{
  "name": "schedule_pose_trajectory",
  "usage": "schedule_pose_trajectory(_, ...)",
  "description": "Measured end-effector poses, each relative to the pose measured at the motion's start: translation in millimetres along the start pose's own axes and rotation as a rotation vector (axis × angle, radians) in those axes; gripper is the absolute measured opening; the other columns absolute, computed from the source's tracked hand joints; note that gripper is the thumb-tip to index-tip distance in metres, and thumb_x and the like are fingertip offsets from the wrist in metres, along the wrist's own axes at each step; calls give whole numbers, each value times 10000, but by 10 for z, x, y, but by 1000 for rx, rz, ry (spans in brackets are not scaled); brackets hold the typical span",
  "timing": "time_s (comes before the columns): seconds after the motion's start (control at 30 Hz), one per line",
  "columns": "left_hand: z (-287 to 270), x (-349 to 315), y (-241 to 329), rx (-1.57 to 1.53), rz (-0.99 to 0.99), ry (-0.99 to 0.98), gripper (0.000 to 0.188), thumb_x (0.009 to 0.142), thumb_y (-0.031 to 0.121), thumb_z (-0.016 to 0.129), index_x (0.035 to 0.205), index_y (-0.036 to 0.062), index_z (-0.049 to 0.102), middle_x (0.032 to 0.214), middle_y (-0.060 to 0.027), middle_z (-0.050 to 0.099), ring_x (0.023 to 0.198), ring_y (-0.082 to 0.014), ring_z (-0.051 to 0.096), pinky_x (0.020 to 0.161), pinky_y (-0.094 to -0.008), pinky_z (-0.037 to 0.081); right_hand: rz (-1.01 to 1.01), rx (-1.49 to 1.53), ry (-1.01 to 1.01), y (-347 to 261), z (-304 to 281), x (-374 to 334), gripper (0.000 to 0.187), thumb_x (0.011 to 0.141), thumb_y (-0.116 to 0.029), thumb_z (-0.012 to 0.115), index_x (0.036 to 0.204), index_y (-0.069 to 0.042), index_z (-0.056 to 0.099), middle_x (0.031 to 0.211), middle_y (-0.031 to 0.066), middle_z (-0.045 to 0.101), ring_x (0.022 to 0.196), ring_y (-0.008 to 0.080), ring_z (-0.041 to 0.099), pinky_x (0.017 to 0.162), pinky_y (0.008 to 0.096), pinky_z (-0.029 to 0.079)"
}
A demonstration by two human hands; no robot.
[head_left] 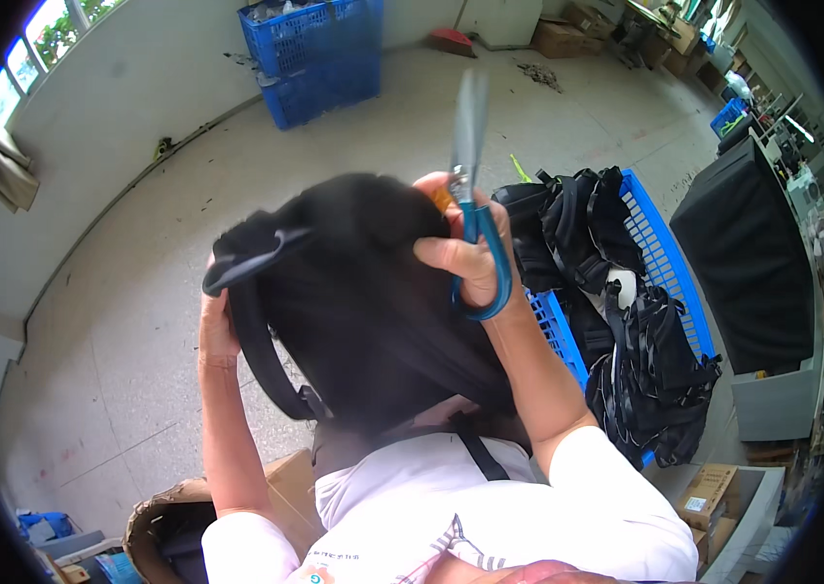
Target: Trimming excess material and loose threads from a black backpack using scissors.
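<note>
A black backpack (363,302) is held up in front of my body, its strap hanging at the left side. My left hand (218,326) grips its left edge; the fingers are mostly hidden behind the fabric. At its upper right, my right hand (458,255) holds scissors (471,127) with blue handles, the blades pointing away from me. That same hand's thumb lies against the bag, and something small and orange shows beside its fingers. The bag looks blurred in places.
Right of me, a blue plastic crate (677,263) overflows with black bags (650,360). An open cardboard box (164,506) stands at lower left. Stacked blue crates (319,92) are by the far wall. A black-covered piece (752,263) stands along the right, with a cardboard carton (707,494) nearer me.
</note>
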State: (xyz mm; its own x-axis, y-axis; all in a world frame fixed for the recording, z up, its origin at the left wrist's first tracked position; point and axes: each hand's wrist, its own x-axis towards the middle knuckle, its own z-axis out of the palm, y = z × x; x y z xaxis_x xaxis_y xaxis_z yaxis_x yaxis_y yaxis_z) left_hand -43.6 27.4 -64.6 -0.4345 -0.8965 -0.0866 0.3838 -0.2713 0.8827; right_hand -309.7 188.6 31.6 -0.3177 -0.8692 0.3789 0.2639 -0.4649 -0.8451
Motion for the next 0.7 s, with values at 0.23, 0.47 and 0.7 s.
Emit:
schedule_pose_trajectory(0.23,351,-113,344,243,118,-109,301,853,109,530,1121,-28,521,1023,-72,593,879,-130,573,758,-254,469,-243,196,269,81,119,-110,533,625,-103,672,1117,-4,491,998,48,566,928,145,532,851,250,379)
schedule_pose_trajectory(0.47,703,-105,976,722,188,-344,152,778,51,597,915,-16,599,750,17,557,705,-58,488,634,-209,418,276,-485,80,-1,-564,-861,387,690,-45,705,1046,7,563,681,-26,553,572,26,480,529,165,389)
schedule_pose_trajectory(0.7,1121,-56,644,893,98,-728,153,742,99,633,842,-11,596,626,10,491,603,-72,416,554,-244,385,-29,-1193,-213,-915,-610,-495,804,626,-656,632,1081,-4,519,716,54,471,622,136,477,535,256,390)
